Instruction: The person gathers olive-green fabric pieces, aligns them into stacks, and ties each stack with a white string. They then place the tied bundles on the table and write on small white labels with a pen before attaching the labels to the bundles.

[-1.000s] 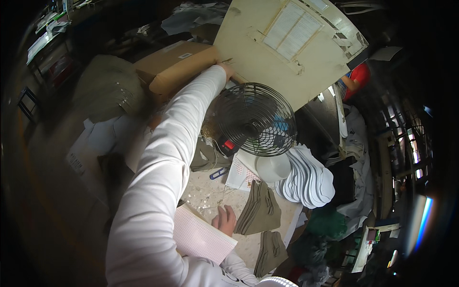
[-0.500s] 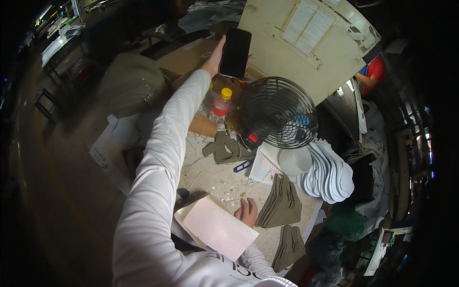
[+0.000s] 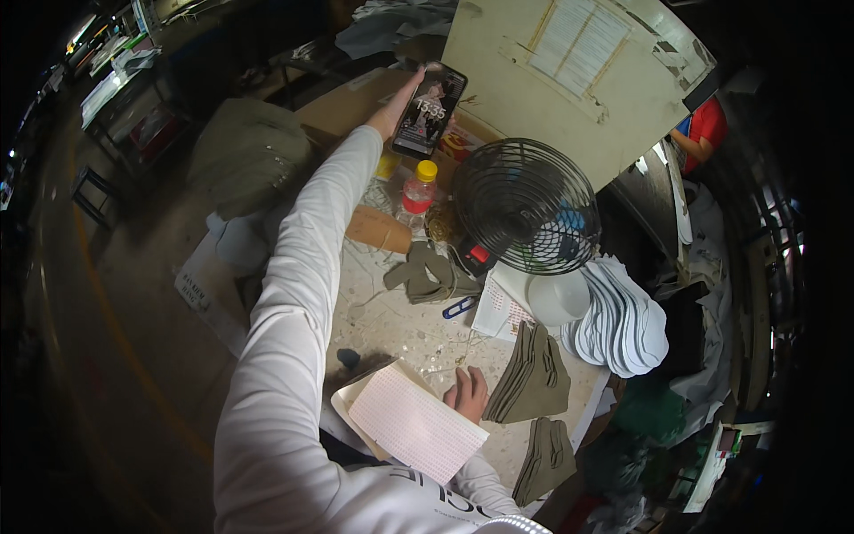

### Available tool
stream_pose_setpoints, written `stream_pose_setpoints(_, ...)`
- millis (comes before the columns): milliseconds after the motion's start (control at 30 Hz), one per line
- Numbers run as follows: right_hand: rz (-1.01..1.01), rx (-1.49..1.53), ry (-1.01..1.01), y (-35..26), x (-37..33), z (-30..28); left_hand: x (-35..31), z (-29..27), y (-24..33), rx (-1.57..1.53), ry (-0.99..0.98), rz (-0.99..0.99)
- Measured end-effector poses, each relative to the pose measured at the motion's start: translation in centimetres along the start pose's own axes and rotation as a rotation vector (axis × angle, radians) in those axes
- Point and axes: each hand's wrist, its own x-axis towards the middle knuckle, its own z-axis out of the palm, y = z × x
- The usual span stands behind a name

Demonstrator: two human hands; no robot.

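Note:
My left arm stretches far across the table, and my left hand (image 3: 396,105) grips a smartphone (image 3: 432,111) by its edges, its screen lit. Near the front edge, my right hand (image 3: 468,394) rests on the tabletop with its fingers loosely bent and holding nothing visible; part of it is behind a sheet printed with a fine pink grid (image 3: 418,423). That sheet lies tilted over a pale board or pad (image 3: 350,411). Just right of my right hand is a fanned stack of olive fabric pieces (image 3: 531,378), with a smaller olive stack (image 3: 544,463) nearer me.
A black-caged fan (image 3: 527,206) stands beyond the middle, beside a yellow-capped bottle (image 3: 418,189). White cut pieces (image 3: 618,320) are fanned at the right by a white bowl (image 3: 559,296). A blue cutter (image 3: 459,308) and tied olive strips (image 3: 431,274) lie centrally. Another person (image 3: 704,133) sits far right.
The phone's dark screen has lit up, and my left hand has tilted the phone and lowered it slightly. My right hand has stayed in place on the table.

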Motion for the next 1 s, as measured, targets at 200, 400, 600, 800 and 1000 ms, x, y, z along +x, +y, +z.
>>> stream_pose_setpoints(200,0.019,0.01,0.001,-0.1,0.1,0.0,4.2,-1.1,-0.1,0.206,0.167,-0.06)
stream_pose_setpoints(400,0.026,0.003,0.006,-0.2,0.0,0.1,10.2,0.3,-3.4,1.469,0.407,0.196)
stream_pose_setpoints(600,0.022,-0.001,0.009,0.2,0.1,0.3,10.5,1.3,-5.6,1.418,-0.011,-0.21)
stream_pose_setpoints(800,0.021,-0.018,-0.004,0.7,-0.1,0.5,11.2,-2.6,-4.7,1.868,0.296,-0.653)
stream_pose_setpoints(1000,0.036,-0.016,0.004,0.9,-0.1,0.8,12.2,-7.2,-5.9,1.238,0.512,-0.328)
